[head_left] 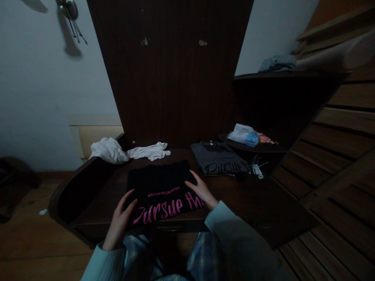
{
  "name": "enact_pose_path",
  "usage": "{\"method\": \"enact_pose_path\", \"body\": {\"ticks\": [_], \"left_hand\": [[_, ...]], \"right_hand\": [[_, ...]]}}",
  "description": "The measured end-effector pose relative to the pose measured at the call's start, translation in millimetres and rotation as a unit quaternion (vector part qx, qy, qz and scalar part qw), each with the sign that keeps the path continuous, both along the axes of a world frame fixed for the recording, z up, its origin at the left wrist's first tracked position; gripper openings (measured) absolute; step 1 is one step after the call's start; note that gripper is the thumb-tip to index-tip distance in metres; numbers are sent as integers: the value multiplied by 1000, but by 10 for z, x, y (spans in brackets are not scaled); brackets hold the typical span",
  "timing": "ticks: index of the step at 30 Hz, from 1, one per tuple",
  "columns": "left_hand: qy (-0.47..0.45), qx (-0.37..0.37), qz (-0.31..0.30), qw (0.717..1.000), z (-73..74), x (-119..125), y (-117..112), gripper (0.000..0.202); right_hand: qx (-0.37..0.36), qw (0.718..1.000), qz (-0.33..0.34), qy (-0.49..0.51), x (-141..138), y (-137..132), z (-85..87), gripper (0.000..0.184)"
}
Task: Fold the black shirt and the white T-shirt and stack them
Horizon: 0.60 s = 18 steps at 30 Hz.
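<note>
A folded black T-shirt (164, 177) with pink lettering lies flat on the dark wooden bench in front of me. At its left edge is my left hand (121, 212), thumb and fingers apart. My right hand (202, 189) rests at the shirt's right edge, its fingers also spread. Neither hand grips the cloth; whether the fingertips press on it I cannot tell. Just beyond my right hand, a folded grey T-shirt (216, 154) with black lettering lies on the bench.
White cloth (108, 150) hangs over the bench's left arm, with more white fabric (149, 151) along the back. To the right, a corner shelf (272, 150) holds a plastic packet (243, 134). Wooden slats (345, 136) stand at far right.
</note>
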State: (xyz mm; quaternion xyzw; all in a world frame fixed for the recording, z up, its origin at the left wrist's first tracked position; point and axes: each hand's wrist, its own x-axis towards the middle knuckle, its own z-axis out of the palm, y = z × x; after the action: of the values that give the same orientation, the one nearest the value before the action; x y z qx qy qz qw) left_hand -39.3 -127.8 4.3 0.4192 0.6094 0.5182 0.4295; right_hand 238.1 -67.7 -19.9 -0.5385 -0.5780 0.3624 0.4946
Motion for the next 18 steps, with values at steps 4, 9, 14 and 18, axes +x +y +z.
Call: {"method": "enact_pose_path", "body": {"ticks": [4,9,14,18], "left_hand": [[-137,-53,19,989,157,49,-116,46],[-227,-96,-8,969,263,64,-119,45],[-208,-90,-44,973,318,131,-46,38],[-178,-44,-81,980,418,330,62,47]], "right_hand": [[40,997,66,-17,35,-67,-6,62],[18,984,84,-156,34,-29,122,49],[48,957,85,-272,33,-7,461,48],[124,936,87,-319,124,35,841,49]]}}
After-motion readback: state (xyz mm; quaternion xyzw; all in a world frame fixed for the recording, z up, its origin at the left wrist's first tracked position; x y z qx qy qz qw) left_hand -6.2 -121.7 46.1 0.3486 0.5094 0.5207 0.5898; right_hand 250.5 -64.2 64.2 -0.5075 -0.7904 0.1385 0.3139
